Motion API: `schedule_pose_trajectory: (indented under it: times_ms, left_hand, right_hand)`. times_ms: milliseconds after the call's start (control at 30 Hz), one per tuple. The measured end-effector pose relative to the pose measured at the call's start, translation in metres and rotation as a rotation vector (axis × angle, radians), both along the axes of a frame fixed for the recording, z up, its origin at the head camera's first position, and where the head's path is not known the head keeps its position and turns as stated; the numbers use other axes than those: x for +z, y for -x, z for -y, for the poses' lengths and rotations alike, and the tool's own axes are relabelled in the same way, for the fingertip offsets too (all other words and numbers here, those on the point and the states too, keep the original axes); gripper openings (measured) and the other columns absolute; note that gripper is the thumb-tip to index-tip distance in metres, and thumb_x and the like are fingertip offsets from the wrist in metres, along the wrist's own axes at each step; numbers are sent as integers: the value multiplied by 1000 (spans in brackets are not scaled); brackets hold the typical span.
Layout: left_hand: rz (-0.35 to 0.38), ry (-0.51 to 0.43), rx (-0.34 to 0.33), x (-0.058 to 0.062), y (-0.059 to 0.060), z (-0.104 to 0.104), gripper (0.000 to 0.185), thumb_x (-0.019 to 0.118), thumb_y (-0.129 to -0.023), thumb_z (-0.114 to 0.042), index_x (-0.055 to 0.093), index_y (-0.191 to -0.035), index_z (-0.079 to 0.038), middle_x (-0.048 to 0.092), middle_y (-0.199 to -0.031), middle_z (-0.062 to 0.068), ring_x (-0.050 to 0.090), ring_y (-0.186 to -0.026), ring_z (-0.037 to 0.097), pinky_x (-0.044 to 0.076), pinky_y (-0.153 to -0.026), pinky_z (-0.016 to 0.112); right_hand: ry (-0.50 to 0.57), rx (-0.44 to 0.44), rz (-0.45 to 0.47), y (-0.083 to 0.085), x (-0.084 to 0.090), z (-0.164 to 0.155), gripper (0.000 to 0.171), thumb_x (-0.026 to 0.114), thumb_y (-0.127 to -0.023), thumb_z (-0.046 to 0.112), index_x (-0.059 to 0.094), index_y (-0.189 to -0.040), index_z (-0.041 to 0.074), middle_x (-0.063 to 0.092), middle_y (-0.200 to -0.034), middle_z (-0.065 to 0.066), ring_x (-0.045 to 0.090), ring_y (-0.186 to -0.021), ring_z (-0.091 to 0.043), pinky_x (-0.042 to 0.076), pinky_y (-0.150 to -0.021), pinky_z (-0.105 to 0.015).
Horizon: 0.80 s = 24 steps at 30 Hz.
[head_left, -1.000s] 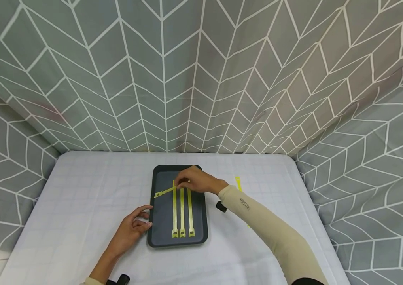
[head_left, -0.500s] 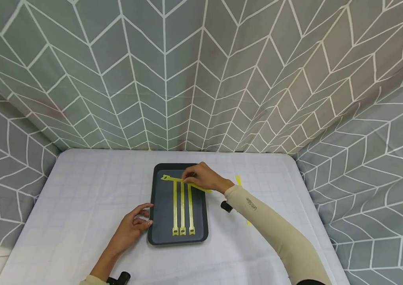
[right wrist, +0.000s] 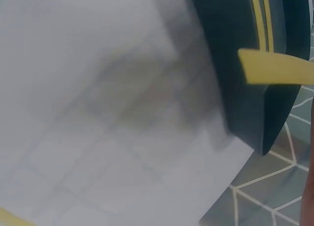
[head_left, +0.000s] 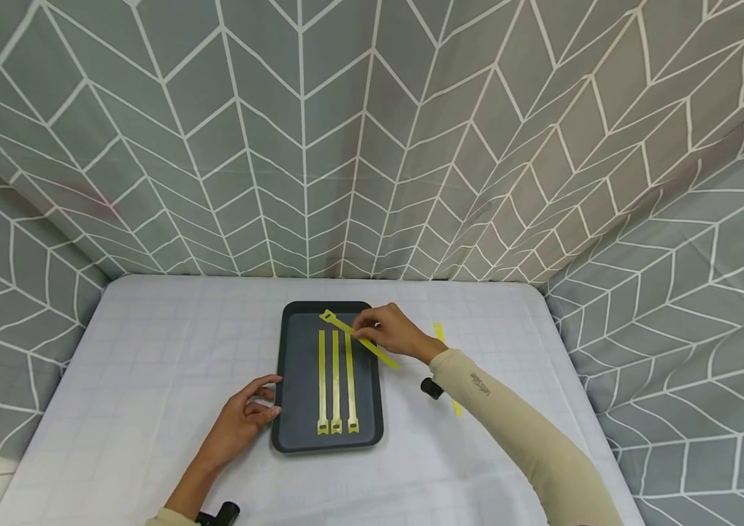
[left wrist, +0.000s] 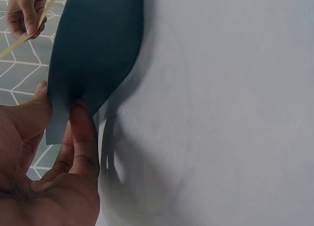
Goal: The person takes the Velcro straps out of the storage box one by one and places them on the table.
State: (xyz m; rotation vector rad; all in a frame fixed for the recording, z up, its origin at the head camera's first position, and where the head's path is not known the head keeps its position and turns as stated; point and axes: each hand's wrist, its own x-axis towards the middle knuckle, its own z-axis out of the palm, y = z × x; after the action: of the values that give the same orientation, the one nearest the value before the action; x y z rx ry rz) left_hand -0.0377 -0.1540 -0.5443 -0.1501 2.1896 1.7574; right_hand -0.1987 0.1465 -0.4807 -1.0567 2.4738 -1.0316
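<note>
My right hand (head_left: 393,332) pinches a yellow hook-and-loop cable tie (head_left: 381,353) near its middle, over the tray's upper right corner. The slotted head of that tie points up and left, and its plain tail slants past the tray's right edge. Three similar yellow cable ties (head_left: 336,380) lie side by side, lengthwise, in the dark grey tray (head_left: 299,387), slotted heads toward me. With thumb and fingers my left hand (head_left: 240,420) holds the tray's left rim; the left wrist view shows fingertips on both sides of the tray wall (left wrist: 98,49).
Another yellow cable tie (head_left: 439,332) lies on the white-covered table (head_left: 181,343) right of the tray, partly hidden under my right forearm. Grey patterned curtains (head_left: 339,146) stand behind the table and at both sides.
My right hand has moved right across the tray with the held cable tie, whose head has swung from lower left to upper left. The left hand stays at the rim.
</note>
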Motion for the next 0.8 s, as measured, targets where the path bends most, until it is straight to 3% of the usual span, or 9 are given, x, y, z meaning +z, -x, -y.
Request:
schedule_pose_trajectory:
  times_ms: [200,400,800]
  left_hand:
    - [-5,-9,-9,0,0,0,56,68,-93,-1,51,-144,-14,52,-120,20,65,-92,19,52,-74,26]
    - [-8,-13,-9,0,0,0,56,68,-92,-1,50,-144,-13,52,-120,20,66,-92,19,53,-75,26]
    - [-19,-4,-9,1,-1,0,56,68,-92,-1,50,-144,-12,52,-119,20,66,-90,18,52,-74,25]
  right_hand:
    - [34,-199,9,-3,-7,-13,10,72,-93,15,74,-101,9,75,-94,-5,72,-86,-14,56,-74,-23]
    - [67,-425,79,-5,-11,-24,13,74,-91,14,76,-101,5,76,-95,-9,74,-87,-21,57,-72,-28]
    - [82,-668,238,-13,-19,-52,16,76,-90,12,75,-100,0,77,-92,-15,74,-77,-21,57,-70,-31]
